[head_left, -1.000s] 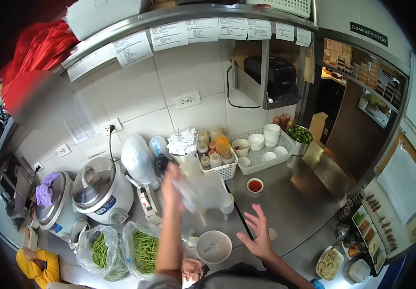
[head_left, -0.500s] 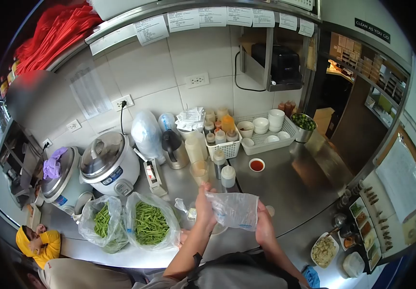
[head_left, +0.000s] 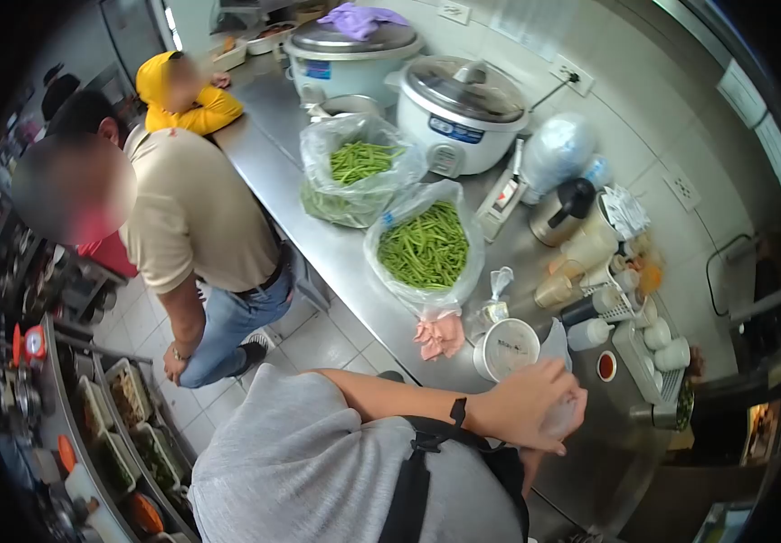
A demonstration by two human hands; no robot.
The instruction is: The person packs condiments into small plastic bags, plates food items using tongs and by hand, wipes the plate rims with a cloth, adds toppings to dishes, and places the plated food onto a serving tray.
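My left hand (head_left: 530,403) is closed round a clear plastic bag (head_left: 558,347), part of which sticks up above the knuckles. My right hand is mostly hidden behind the left, so its fingers are hard to make out. Beside my left wrist stands a round white tub (head_left: 506,351) with dark writing on it. A small knotted clear bag (head_left: 492,310) and a crumpled pink cloth (head_left: 440,337) lie near the tub. Farther left, two open plastic bags hold cut green beans (head_left: 426,244).
Two rice cookers (head_left: 463,113) line the wall side of the steel counter (head_left: 340,290). Squeeze bottles (head_left: 589,333), a thermos jug (head_left: 562,213) and a cup of red sauce (head_left: 606,366) stand to the right. A person in a beige shirt (head_left: 200,199) bends at the left, beside one in yellow (head_left: 191,104).
The view has swung left, bringing the bending person and floor into sight. The plastic bag, stretched between both hands before, is now bunched up with my hands close together.
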